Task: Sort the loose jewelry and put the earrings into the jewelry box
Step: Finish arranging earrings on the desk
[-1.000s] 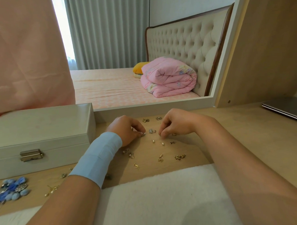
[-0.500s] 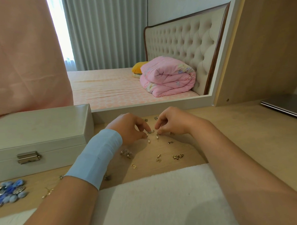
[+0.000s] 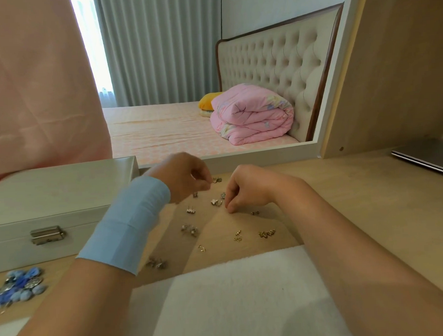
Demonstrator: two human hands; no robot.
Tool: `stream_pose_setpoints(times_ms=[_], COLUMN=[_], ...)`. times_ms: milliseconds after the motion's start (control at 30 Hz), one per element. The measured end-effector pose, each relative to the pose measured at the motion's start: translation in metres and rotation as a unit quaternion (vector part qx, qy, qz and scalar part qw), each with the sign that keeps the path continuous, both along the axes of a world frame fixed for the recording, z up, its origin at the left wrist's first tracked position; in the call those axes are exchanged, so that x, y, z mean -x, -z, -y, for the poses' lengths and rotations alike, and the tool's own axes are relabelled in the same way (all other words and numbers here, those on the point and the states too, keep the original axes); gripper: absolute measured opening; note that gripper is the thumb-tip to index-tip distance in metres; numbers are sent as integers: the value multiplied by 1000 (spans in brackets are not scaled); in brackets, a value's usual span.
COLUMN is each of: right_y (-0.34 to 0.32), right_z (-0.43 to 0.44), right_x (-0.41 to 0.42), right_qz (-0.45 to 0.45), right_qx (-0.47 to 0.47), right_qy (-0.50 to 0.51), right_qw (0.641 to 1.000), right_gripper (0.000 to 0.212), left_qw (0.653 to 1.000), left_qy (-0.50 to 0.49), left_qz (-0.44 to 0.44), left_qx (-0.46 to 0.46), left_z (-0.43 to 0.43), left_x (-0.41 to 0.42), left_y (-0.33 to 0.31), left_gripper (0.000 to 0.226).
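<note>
Several small gold and silver earrings (image 3: 238,235) lie scattered on the wooden desk. My left hand (image 3: 188,177), with a pale blue band on its wrist, hovers just above the desk. Its thumb and forefinger pinch a small earring (image 3: 216,179) at the back of the group. My right hand (image 3: 244,189) rests on the desk with its fingers curled. Its fingertips touch the wood beside a silver flower earring (image 3: 215,202), and I see nothing between them. The white jewelry box (image 3: 51,200) stands closed at the left with its metal latch (image 3: 47,234) facing me.
A heap of blue bead jewelry (image 3: 20,283) lies in front of the box at the left edge. A white fuzzy cloth (image 3: 233,294) covers the near desk. A mirror frame (image 3: 240,155) runs behind the hands. A flat grey device (image 3: 428,156) sits far right.
My left hand has lifted off the desk and moved back toward the mirror. My right hand has slid slightly toward me, and the two hands are now apart.
</note>
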State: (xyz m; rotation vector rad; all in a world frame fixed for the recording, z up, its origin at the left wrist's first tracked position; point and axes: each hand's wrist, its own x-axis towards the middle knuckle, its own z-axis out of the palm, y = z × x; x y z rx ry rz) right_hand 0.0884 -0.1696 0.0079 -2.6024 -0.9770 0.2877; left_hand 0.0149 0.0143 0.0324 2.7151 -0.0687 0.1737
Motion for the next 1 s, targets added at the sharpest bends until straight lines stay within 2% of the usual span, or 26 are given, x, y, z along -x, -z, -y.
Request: stream_pose_setpoints(times_ms=[133,367,500,567,667,867,1000], right_y=[0,3,-8,-8,-2,11,6], right_z=[-5,-20,3,16,23,15,13], right_x=[3,14,-2,-12,-17,-17,-18], right_qz=[-4,-40,-40,-10,-11,15,15], right_qx=[12,-8,-76,-69,-51,-34,-109], right_qy=[-6,-56,-1,33,50,59,71], right_qw=[1000,998,996,997,997,998,991], right_gripper=[8,7,5,9,12,7,8], left_qw=[995,996,999,1000,996,992,993], left_qy=[-49,-60,-36,-9,26,39,37], left_qz=[79,66,18,-28,-75,-108,-104], left_qx=[25,8,6,1,-28,-58,-38], left_z=[-18,-28,-17,-7,7,13,11], left_x=[5,7,6,4,1,-2,-3], left_y=[-17,-13,-5,0,11,27,26], left_gripper=[9,8,8,6,1,3,9])
